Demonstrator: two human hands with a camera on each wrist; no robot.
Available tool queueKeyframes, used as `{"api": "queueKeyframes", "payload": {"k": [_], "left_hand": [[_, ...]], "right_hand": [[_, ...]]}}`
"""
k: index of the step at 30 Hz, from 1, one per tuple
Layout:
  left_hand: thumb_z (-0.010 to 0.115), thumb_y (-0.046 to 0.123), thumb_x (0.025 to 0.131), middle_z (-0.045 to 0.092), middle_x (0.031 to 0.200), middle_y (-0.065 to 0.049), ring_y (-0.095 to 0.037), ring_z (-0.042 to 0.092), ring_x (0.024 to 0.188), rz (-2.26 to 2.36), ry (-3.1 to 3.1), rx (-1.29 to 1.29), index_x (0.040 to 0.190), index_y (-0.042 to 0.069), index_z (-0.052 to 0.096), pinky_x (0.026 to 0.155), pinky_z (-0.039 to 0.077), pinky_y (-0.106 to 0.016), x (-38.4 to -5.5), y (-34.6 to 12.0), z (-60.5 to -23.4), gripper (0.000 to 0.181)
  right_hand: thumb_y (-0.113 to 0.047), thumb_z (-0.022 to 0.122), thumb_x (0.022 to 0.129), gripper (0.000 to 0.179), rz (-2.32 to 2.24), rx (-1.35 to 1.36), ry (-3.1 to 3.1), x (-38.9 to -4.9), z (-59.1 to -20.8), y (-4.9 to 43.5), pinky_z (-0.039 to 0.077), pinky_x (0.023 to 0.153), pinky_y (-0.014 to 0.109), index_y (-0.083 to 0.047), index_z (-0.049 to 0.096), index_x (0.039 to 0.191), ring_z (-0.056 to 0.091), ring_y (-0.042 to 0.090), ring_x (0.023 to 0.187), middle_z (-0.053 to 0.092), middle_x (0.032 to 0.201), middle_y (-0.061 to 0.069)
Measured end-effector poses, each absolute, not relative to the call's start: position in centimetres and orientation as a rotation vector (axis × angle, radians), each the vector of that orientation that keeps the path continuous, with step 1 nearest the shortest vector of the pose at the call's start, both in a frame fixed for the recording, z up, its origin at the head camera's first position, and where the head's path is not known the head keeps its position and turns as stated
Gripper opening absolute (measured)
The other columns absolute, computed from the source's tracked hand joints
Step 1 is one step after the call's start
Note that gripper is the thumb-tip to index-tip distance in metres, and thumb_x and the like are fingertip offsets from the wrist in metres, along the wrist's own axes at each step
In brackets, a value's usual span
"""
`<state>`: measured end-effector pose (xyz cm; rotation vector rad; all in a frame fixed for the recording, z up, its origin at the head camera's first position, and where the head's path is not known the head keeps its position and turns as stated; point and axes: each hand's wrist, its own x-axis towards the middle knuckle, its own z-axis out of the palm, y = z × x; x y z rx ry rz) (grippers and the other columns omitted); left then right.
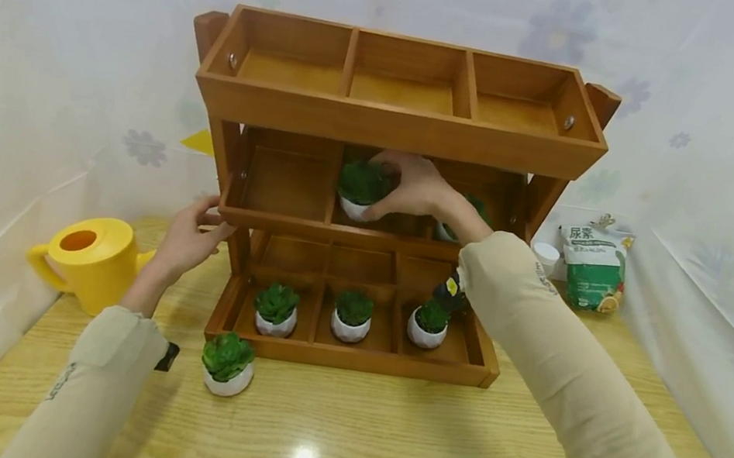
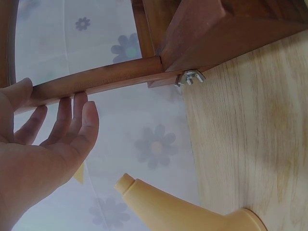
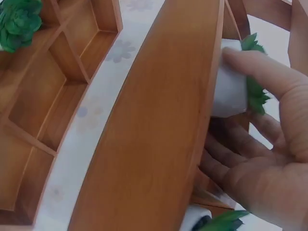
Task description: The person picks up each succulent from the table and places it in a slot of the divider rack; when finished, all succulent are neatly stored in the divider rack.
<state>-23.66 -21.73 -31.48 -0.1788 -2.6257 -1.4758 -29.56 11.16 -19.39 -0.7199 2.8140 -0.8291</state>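
A three-tier wooden plant shelf [image 1: 388, 126] stands on the table. My right hand [image 1: 415, 185] holds a succulent [image 1: 361, 183] in a white pot [image 3: 230, 86], thumb on one side and fingers on the other, at the middle compartment of the middle tier. My left hand [image 1: 188, 235] grips the shelf's left side post [image 2: 103, 77] between thumb and fingertips. Another potted succulent [image 1: 447, 230] sits in the middle tier's right compartment, partly behind my right forearm. Three more, the left one [image 1: 276, 310] among them, fill the bottom tier. One potted succulent [image 1: 228, 364] stands on the table in front.
A yellow watering can [image 1: 97, 265] stands left of the shelf, beside my left forearm. At the right are a white-and-green bag [image 1: 592, 267] and a white-lidded container [image 1: 545, 255]. Flower-patterned sheeting [image 1: 723, 154] surrounds the wooden table [image 1: 379, 442].
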Motion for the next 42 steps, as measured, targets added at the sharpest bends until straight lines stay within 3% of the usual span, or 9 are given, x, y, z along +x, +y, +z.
{"api": "queueKeyframes", "payload": {"k": [8, 12, 16, 24, 29, 31, 35, 39, 42], "left_hand": [[0.051, 0.037, 0.099, 0.043, 0.134, -0.032, -0.046, 0.054, 0.111, -1.476, -2.626, -0.176, 0.151, 0.004, 0.026, 0.075, 0.054, -0.033, -23.5, -22.1, -31.4, 0.066], [0.051, 0.037, 0.099, 0.044, 0.133, -0.031, -0.045, 0.055, 0.111, -1.468, -2.624, -0.166, 0.151, 0.005, 0.027, 0.076, 0.054, -0.035, -23.5, -22.3, -31.5, 0.065], [0.051, 0.037, 0.099, 0.043, 0.134, -0.032, -0.046, 0.055, 0.111, -1.480, -2.623, -0.155, 0.151, 0.004, 0.027, 0.073, 0.054, -0.029, -23.4, -22.5, -31.8, 0.066], [0.051, 0.039, 0.099, 0.043, 0.134, -0.032, -0.045, 0.055, 0.111, -1.505, -2.615, -0.168, 0.152, 0.007, 0.026, 0.072, 0.053, -0.024, -23.6, -22.6, -31.5, 0.067], [0.050, 0.037, 0.099, 0.041, 0.137, -0.032, -0.046, 0.054, 0.112, -1.501, -2.624, -0.174, 0.151, 0.006, 0.026, 0.081, 0.054, -0.041, -23.6, -22.4, -31.3, 0.065], [0.050, 0.036, 0.100, 0.041, 0.137, -0.031, -0.046, 0.054, 0.113, -1.495, -2.627, -0.173, 0.151, 0.005, 0.027, 0.085, 0.051, -0.051, -23.7, -22.3, -31.3, 0.064], [0.050, 0.034, 0.100, 0.042, 0.136, -0.031, -0.044, 0.055, 0.112, -1.505, -2.619, -0.171, 0.151, 0.006, 0.027, 0.086, 0.050, -0.053, -23.7, -22.3, -31.3, 0.063], [0.050, 0.034, 0.100, 0.043, 0.135, -0.031, -0.044, 0.055, 0.112, -1.502, -2.619, -0.171, 0.151, 0.005, 0.028, 0.084, 0.051, -0.049, -23.8, -22.4, -31.4, 0.062], [0.050, 0.034, 0.100, 0.043, 0.135, -0.031, -0.044, 0.055, 0.112, -1.481, -2.634, -0.171, 0.150, 0.005, 0.028, 0.080, 0.054, -0.042, -23.8, -22.5, -31.4, 0.062]], "right_hand": [[-0.023, 0.087, 0.070, 0.072, -0.850, -0.754, 2.876, -28.0, -19.0, 11.4, 0.045, 0.096, 0.043, -0.009, 0.054, 0.132, 0.053, 0.027, 0.117, 0.053, 0.133, 0.011], [-0.016, 0.085, 0.073, 0.063, -1.002, -0.746, 2.829, -26.6, -19.0, 12.1, 0.049, 0.089, 0.041, -0.008, 0.056, 0.128, 0.059, 0.028, 0.109, 0.057, 0.127, 0.012], [-0.016, 0.082, 0.077, 0.054, -1.154, -0.790, 2.803, -24.4, -20.2, 12.8, 0.051, 0.085, 0.040, -0.007, 0.059, 0.125, 0.062, 0.027, 0.102, 0.060, 0.122, 0.011], [-0.018, 0.078, 0.082, 0.034, -1.296, -0.966, 2.812, -19.2, -27.1, 9.8, 0.052, 0.077, 0.034, -0.009, 0.066, 0.112, 0.064, 0.020, 0.091, 0.066, 0.110, 0.005], [-0.019, 0.076, 0.083, 0.028, -1.302, -1.023, 2.618, -16.8, -32.4, 6.5, 0.051, 0.075, 0.030, -0.009, 0.066, 0.108, 0.064, 0.021, 0.088, 0.066, 0.105, 0.005], [-0.019, 0.076, 0.083, 0.027, -1.309, -0.986, 2.541, -16.1, -34.2, 5.2, 0.051, 0.076, 0.029, -0.008, 0.067, 0.106, 0.064, 0.024, 0.088, 0.067, 0.103, 0.006], [-0.020, 0.079, 0.081, 0.031, -1.288, -0.880, 2.466, -15.2, -36.9, 3.1, 0.049, 0.074, 0.022, -0.005, 0.068, 0.106, 0.064, 0.022, 0.087, 0.068, 0.106, 0.009], [-0.024, 0.081, 0.078, 0.046, -1.201, -0.849, 2.458, -14.6, -38.4, 1.4, 0.049, 0.077, 0.019, -0.005, 0.066, 0.117, 0.065, 0.016, 0.093, 0.067, 0.115, 0.007], [-0.028, 0.083, 0.076, 0.060, -1.125, -0.877, 2.491, -14.3, -39.2, 0.3, 0.048, 0.086, 0.022, -0.004, 0.060, 0.126, 0.061, 0.015, 0.105, 0.065, 0.119, 0.006]]}}
